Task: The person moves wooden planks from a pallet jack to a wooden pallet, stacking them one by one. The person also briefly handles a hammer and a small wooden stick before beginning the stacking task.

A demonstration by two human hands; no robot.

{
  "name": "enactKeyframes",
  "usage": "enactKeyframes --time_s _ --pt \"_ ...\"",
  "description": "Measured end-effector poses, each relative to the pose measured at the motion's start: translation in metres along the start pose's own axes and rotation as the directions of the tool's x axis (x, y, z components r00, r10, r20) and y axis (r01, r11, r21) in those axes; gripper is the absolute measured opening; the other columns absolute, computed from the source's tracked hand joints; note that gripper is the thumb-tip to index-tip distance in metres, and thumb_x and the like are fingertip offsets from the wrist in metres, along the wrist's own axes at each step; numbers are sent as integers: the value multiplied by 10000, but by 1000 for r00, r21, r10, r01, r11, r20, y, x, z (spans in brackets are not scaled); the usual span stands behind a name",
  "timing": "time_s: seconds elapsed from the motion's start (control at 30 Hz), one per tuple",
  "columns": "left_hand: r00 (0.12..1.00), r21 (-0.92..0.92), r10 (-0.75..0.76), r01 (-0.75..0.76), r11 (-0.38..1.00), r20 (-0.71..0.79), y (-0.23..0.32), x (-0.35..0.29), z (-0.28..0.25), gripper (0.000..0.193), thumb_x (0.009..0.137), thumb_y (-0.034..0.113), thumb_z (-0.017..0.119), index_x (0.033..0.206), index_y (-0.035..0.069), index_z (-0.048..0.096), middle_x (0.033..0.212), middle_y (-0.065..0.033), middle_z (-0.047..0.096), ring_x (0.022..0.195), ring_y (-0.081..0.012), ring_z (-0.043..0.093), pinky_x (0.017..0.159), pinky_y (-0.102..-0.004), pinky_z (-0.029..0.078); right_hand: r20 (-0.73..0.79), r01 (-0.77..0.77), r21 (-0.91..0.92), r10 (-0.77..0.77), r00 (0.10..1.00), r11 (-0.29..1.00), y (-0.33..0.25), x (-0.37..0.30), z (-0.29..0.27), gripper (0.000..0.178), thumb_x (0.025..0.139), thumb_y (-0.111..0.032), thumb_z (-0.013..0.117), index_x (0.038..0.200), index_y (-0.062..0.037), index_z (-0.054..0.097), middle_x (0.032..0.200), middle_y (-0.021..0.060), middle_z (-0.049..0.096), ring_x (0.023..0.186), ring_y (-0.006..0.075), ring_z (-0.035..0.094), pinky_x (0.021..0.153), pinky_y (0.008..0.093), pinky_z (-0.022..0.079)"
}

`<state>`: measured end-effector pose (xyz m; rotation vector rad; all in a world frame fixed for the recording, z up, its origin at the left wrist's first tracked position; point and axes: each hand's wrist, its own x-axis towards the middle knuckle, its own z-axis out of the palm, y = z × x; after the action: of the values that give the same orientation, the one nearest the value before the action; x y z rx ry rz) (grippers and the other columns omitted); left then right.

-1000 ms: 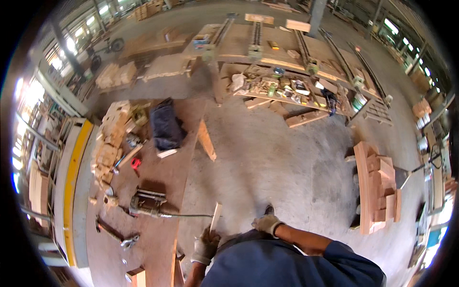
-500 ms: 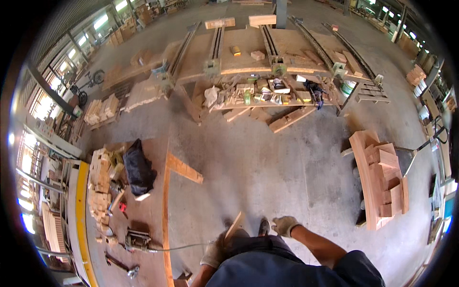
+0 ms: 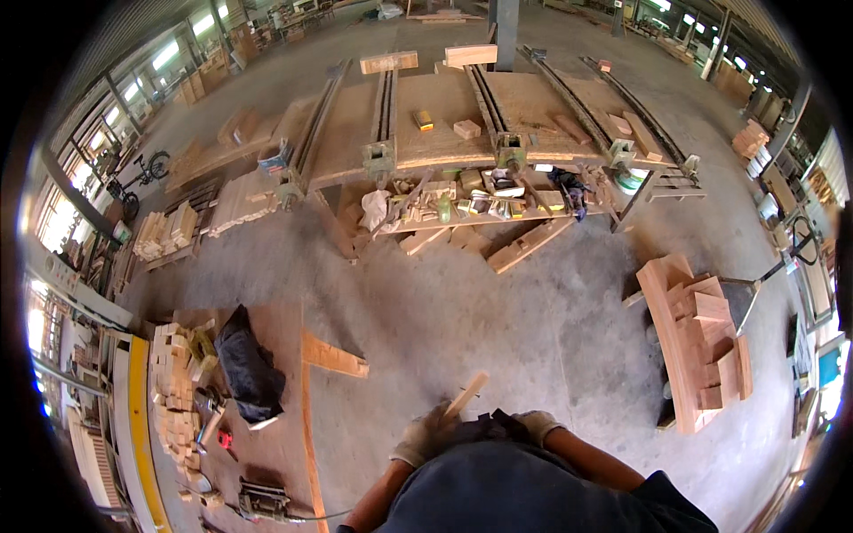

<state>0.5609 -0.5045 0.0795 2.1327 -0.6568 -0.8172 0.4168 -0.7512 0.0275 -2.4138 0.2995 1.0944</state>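
Observation:
My left hand (image 3: 424, 437), in a pale work glove, is closed round a light wooden strip (image 3: 466, 394) that slants up and to the right in front of my body. A thin dark bit sticks out beside the strip; it is too small to name. My right hand (image 3: 537, 425), also gloved, is close in at my waist, beside a dark shape (image 3: 498, 421) that I cannot make out. Its fingers are mostly hidden there, so whether it grips anything does not show.
At my left, a workbench (image 3: 289, 444) carries wood blocks (image 3: 173, 391), a black bag (image 3: 249, 364), a hammer (image 3: 210, 425) and a corded power tool (image 3: 263, 500). Stacked boards (image 3: 680, 346) stand at the right. Ahead is a long clamping table (image 3: 435, 98) with a cluttered shelf (image 3: 498, 218).
My right hand has come in from the right to my waist. The left hand has moved up and right with the wooden strip. The view has shifted slightly.

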Motion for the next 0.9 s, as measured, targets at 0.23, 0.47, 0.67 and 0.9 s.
enactKeyframes --time_s 0.23,0.47,0.67,0.9 --pt "993 82 -70 63 995 92 4 43 -30 426 904 305 641 1264 86 581 1069 -209 687 962 -378 675 789 -442 542 -199 -66 409 160 967 910 -2 23 -20 296 948 -330 478 1083 -170 687 1174 119 676 1097 331 641 918 400 505" --pt "993 -141 -54 69 988 109 -5 82 -6 440 884 399 652 1237 141 605 1006 -197 697 968 -387 663 811 -466 523 -111 99 64 -92 990 993 65 86 -16 466 941 -453 458 1121 -100 703 1231 170 644 1158 358 586 991 384 448" --pt "990 90 -104 95 991 99 43 139 8 530 893 395 647 1340 135 534 1005 -204 694 978 -402 655 835 -460 513 -132 147 46 -140 981 988 118 102 -64 300 925 -326 519 1009 -93 689 997 141 700 953 330 683 814 408 531" --pt "977 -4 -185 186 982 111 75 191 77 539 897 381 654 1357 135 520 1134 -229 646 1054 -379 630 863 -461 505 41 154 -189 -149 988 970 165 77 -177 348 960 -287 459 1172 -41 585 1143 209 675 1037 350 676 840 457 546"
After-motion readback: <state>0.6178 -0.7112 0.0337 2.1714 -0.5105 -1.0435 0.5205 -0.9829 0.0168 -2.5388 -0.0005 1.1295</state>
